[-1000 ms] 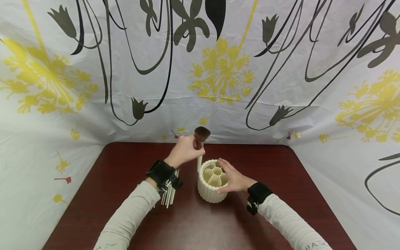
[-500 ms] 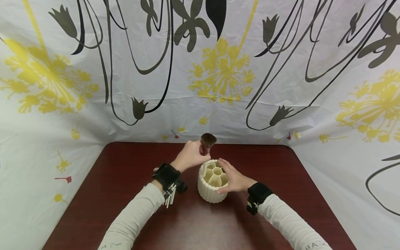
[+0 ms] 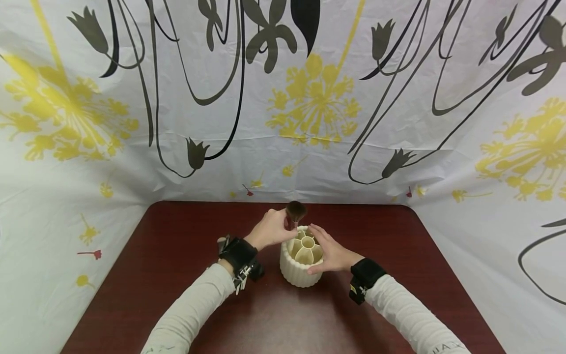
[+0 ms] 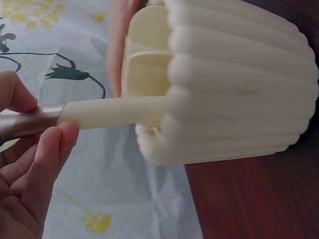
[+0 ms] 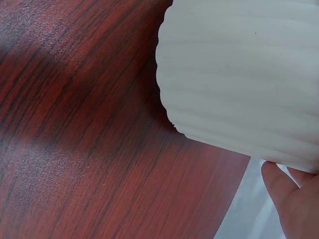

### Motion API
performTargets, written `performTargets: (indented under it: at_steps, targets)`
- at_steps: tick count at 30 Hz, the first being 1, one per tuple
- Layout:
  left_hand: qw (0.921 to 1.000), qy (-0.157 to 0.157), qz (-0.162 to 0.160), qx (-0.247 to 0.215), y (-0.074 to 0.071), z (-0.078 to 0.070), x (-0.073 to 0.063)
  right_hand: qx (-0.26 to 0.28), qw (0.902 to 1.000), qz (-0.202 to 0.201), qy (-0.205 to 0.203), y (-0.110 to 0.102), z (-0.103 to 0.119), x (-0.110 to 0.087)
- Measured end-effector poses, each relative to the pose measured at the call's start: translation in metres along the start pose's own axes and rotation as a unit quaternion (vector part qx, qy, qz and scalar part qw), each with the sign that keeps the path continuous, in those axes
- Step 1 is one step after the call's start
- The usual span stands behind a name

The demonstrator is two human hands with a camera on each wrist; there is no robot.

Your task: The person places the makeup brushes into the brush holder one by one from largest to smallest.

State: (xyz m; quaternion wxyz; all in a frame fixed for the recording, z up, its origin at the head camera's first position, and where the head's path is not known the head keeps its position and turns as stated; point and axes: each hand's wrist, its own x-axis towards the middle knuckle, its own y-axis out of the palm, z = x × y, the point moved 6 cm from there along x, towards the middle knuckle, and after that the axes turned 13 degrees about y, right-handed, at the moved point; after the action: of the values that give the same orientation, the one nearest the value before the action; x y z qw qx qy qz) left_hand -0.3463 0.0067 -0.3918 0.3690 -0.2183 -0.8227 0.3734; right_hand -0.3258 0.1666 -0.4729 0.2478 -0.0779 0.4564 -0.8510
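In the head view, my left hand (image 3: 271,231) pinches a makeup brush (image 3: 296,210), its brown bristles up. The left wrist view shows thumb and fingers on the brush's metallic collar, while the cream handle (image 4: 109,112) reaches down inside the rim of a ribbed cream brush holder (image 4: 239,84). That holder stands upright on the table, with petal-shaped compartments (image 3: 305,255) round a central ring. My right hand (image 3: 333,253) grips the holder's right side at the rim, thumb near and fingers far. In the right wrist view, its fingertips (image 5: 276,181) touch the ribbed wall.
More brushes lie on the dark red wooden table (image 3: 177,255), mostly hidden under my left wrist; some handle ends (image 3: 240,285) show. A white patterned cloth (image 3: 283,162) hangs behind the table's far edge and along both sides.
My left hand has moved right and then down with the brush, bringing its handle from beside the holder to inside the rim. My right hand and the holder have stayed put.
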Motion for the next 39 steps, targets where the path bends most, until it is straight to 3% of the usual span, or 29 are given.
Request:
performTargets:
  at_steps: [6, 23, 39]
  targets:
    - [0.9999, 0.012, 0.007, -0.001, 0.012, 0.004, -0.004, 0.003, 1.0000, 0.001, -0.001, 0.000, 0.001, -0.001]
    - [0.9988, 0.003, 0.038, -0.030, 0.032, 0.012, -0.015, 0.014, 0.9999, 0.003, 0.002, 0.000, 0.002, -0.002]
    - [0.9979, 0.017, 0.056, -0.026, 0.036, 0.010, -0.013, 0.013, 0.9999, 0.001, -0.006, 0.001, 0.001, -0.001]
